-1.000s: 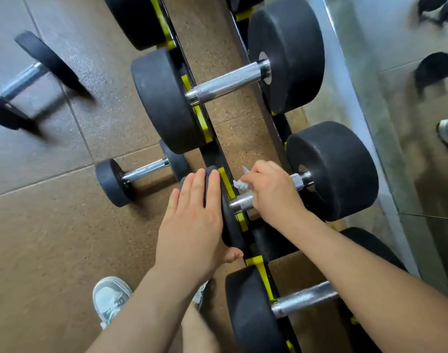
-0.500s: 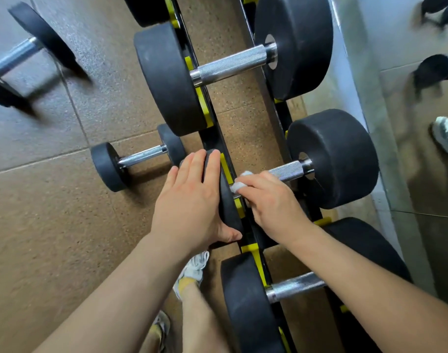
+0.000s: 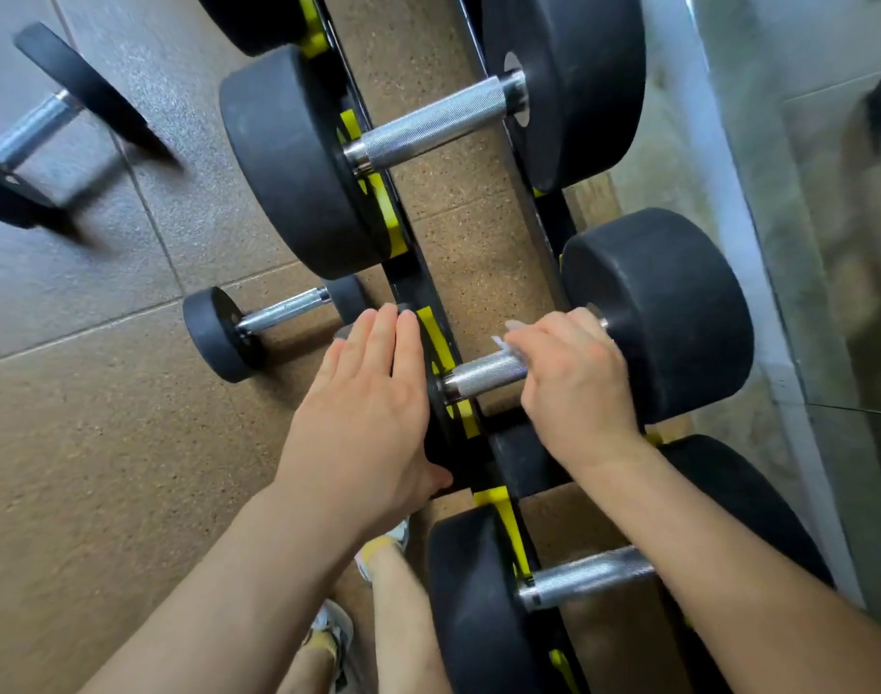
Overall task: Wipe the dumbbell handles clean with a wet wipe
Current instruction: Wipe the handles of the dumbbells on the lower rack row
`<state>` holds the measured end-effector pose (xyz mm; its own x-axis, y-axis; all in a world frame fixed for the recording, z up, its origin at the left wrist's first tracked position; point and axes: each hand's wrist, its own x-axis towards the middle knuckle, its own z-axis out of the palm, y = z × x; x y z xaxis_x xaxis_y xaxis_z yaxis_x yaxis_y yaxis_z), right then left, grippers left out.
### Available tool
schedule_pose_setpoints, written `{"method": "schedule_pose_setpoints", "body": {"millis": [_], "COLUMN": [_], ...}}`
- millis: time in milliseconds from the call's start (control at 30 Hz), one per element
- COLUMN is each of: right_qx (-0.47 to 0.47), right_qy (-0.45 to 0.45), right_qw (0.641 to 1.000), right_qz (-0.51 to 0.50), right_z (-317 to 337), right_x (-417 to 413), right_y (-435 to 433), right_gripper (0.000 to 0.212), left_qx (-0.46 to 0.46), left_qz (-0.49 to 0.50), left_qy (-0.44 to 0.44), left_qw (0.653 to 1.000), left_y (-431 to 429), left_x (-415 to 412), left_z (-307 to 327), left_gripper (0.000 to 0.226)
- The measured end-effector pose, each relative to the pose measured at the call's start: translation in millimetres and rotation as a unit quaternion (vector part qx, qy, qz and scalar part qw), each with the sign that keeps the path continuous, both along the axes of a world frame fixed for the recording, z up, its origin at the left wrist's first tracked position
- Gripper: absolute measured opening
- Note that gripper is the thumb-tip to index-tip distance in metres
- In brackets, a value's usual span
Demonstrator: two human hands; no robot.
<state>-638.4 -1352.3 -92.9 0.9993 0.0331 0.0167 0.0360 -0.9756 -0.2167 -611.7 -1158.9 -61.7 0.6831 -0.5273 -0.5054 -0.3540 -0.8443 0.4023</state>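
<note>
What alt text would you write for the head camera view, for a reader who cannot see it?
A person's right hand holds a white wet wipe against the steel handle of a black dumbbell on a rack, while the left hand lies flat on its other weight. A small dumbbell lies on the floor beside the rack.

Bare handle (image 3: 481, 375) free beside right hand (image 3: 573, 383); weight heads (image 3: 658, 313) block both ends.

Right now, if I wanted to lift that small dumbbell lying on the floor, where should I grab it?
Probably by the knurled steel handle of the small dumbbell, coming from above. It lies flat, and its round black heads hold the handle off the floor, leaving room to wrap around it.
</note>
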Motion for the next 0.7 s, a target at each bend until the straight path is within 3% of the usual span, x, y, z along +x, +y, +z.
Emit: {"method": "schedule_pose_setpoints", "body": {"millis": [133,300,500,700], "right_qx": [0.019,-0.094,-0.116,-0.322], "right_qy": [0.088,0.203,0.312,0.32], "right_qw": [0.989,0.966,0.926,0.867], "right_qz": [0.118,0.131,0.18,0.207], "right_z": [-6,13,14,45], "right_x": [-3,19,52,72], "right_y": [19,3,29,11], "right_gripper": [0.033,0.022,0.027,0.022], "left_qx": [-0.024,-0.068,-0.137,-0.114], "left_qz": [0.004,0.055,0.141,0.096], "left_qy": [-0.005,0.002,-0.024,-0.05], "left_qw": [1.0,0.996,0.98,0.988], "left_y": [-6,-12,-12,-6], "left_x": [-4,-6,-15,-19], "left_z": [-4,-6,-12,-17], "left_gripper": [0.111,0.097,0.09,0.086]}}
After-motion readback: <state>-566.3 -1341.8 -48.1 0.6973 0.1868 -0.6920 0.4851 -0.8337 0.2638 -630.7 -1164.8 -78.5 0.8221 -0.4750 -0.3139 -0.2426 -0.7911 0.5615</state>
